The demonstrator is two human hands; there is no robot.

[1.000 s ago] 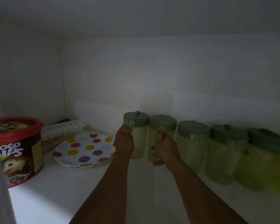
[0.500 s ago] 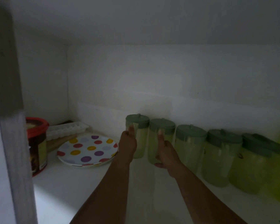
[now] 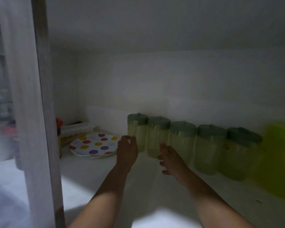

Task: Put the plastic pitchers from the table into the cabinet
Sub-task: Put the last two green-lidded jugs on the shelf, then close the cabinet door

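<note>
Several pale green plastic pitchers with darker green lids stand in a row against the back wall of the cabinet shelf (image 3: pixel 92 171). The leftmost pitcher (image 3: pixel 138 129) and the second pitcher (image 3: pixel 156 134) stand upright side by side. My left hand (image 3: pixel 127 150) hovers just in front of the leftmost pitcher, fingers loosely curled and holding nothing. In front of the second pitcher my right hand (image 3: pixel 169 157) is apart from it, fingers spread and empty.
A polka-dot plate (image 3: pixel 93 146) lies left of the pitchers, with an ice tray (image 3: pixel 79 128) behind it and a red-lidded tub (image 3: pixel 59 129) half hidden by the cabinet's side panel (image 3: pixel 44 112). A bright yellow-green container (image 3: pixel 280 158) stands at the far right.
Both hands let go of the two leftmost pitchers and drew back from them. The view pulled back and left, bringing the cabinet's side panel into sight.
</note>
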